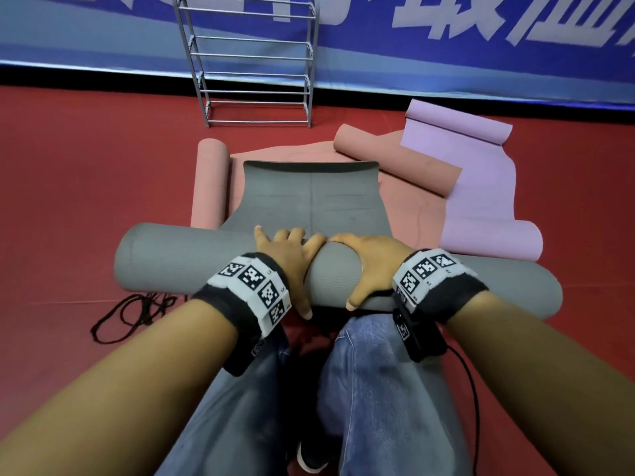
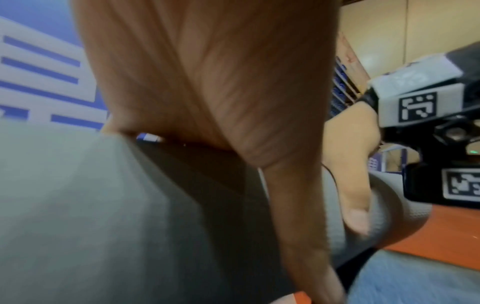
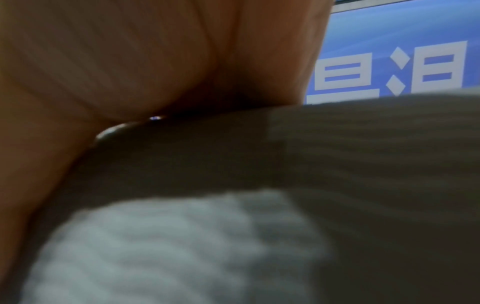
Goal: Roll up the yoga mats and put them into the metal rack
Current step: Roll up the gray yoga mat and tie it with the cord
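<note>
A grey yoga mat (image 1: 192, 259) lies partly rolled across my knees on the red floor, and its flat part (image 1: 309, 197) runs away toward the metal rack (image 1: 251, 56). My left hand (image 1: 285, 259) and right hand (image 1: 369, 261) sit side by side on the middle of the roll. Their fingers reach over its top and the thumbs press its near side. The left wrist view shows my left palm (image 2: 207, 82) arched over the grey mat (image 2: 78, 205), with the right hand (image 2: 348, 164) beside it. The right wrist view shows my right hand (image 3: 130, 61) on the grey mat (image 3: 363, 164).
A salmon roll (image 1: 209, 180) lies left of the grey mat, and a salmon mat (image 1: 395, 163) with a rolled end lies beneath and to its right. A lilac mat (image 1: 481, 187) lies at the right with both ends curled. A black cable (image 1: 130, 314) loops at my left. Behind the rack hangs a blue banner (image 1: 446, 46).
</note>
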`<state>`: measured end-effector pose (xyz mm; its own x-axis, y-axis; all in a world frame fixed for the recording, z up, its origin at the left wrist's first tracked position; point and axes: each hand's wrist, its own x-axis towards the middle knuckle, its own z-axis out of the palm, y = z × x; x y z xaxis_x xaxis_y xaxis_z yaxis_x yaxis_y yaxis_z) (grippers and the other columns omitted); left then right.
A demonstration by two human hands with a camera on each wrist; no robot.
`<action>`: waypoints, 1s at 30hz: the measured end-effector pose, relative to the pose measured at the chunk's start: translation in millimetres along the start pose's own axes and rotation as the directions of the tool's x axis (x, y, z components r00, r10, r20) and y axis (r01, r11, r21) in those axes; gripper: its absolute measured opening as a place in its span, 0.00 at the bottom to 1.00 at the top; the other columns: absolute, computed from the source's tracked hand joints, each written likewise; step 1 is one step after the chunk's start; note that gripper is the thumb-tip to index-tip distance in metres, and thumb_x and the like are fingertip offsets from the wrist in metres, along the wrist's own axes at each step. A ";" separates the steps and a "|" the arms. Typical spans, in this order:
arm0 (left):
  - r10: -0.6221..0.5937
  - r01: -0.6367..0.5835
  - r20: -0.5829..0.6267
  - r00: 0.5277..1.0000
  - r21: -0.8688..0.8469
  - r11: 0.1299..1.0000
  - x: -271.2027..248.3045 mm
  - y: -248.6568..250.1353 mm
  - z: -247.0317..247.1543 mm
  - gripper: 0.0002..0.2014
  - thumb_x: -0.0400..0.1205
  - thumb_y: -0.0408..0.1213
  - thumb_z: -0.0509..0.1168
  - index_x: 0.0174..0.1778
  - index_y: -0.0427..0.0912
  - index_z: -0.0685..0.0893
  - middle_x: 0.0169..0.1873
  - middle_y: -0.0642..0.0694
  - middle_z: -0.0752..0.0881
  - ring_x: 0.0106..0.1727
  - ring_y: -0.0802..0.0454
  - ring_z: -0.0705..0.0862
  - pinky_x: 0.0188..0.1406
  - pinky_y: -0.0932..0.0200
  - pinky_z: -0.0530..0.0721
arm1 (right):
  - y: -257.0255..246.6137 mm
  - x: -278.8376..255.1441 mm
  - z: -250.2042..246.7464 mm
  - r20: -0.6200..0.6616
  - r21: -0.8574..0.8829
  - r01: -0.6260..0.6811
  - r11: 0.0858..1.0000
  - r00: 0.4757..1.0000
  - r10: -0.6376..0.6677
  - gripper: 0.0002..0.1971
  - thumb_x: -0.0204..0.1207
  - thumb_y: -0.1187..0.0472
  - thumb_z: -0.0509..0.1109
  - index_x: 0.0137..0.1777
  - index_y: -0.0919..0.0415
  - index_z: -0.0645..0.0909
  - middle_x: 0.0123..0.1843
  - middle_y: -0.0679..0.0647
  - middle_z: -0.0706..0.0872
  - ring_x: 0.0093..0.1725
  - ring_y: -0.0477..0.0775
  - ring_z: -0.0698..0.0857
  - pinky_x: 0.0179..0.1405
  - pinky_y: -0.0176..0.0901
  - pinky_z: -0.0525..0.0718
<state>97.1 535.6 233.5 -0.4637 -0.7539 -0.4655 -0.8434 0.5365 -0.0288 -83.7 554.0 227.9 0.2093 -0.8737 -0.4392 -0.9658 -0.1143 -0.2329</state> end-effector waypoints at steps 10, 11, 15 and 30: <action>-0.006 0.006 -0.003 1.000 -0.119 0.993 20.6 -7.8 -4.8 0.54 0.54 0.56 0.84 0.75 0.58 0.63 0.65 0.49 0.77 0.68 0.44 0.76 0.66 0.30 0.67 | 5.5 -12.4 21.1 -0.150 -0.186 -0.033 0.982 0.989 0.005 0.66 0.52 0.34 0.83 0.85 0.41 0.44 0.75 0.51 0.71 0.76 0.56 0.69 0.77 0.66 0.63; -0.001 0.004 0.021 1.000 -0.135 0.991 23.9 -9.3 -6.6 0.54 0.54 0.56 0.84 0.74 0.59 0.64 0.64 0.50 0.77 0.67 0.44 0.77 0.66 0.31 0.68 | 5.4 -14.9 25.8 -0.167 -0.203 -0.051 0.978 0.986 0.017 0.68 0.52 0.36 0.84 0.85 0.40 0.41 0.76 0.52 0.68 0.78 0.56 0.66 0.78 0.69 0.60; -0.006 0.011 0.033 0.999 -0.141 0.990 28.2 -11.5 -7.7 0.54 0.54 0.56 0.84 0.76 0.60 0.63 0.66 0.50 0.77 0.68 0.45 0.76 0.68 0.33 0.66 | 6.2 -13.2 34.8 -0.224 -0.211 -0.089 0.973 0.974 0.040 0.65 0.54 0.42 0.85 0.84 0.38 0.43 0.75 0.52 0.68 0.77 0.56 0.66 0.77 0.71 0.58; -0.052 0.056 -0.176 0.983 0.015 0.998 26.3 -3.1 23.3 0.55 0.62 0.55 0.79 0.80 0.54 0.53 0.71 0.44 0.70 0.71 0.38 0.70 0.72 0.27 0.64 | 9.0 2.0 27.7 -0.162 -0.241 -0.106 0.965 0.985 0.067 0.69 0.52 0.39 0.85 0.82 0.32 0.35 0.71 0.55 0.71 0.75 0.60 0.69 0.75 0.76 0.60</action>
<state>93.8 522.9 200.7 -0.4595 -0.8359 -0.3002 -0.8637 0.4993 -0.0683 -87.7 564.3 200.9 0.1163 -0.9444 -0.3076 -0.9908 -0.1319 0.0305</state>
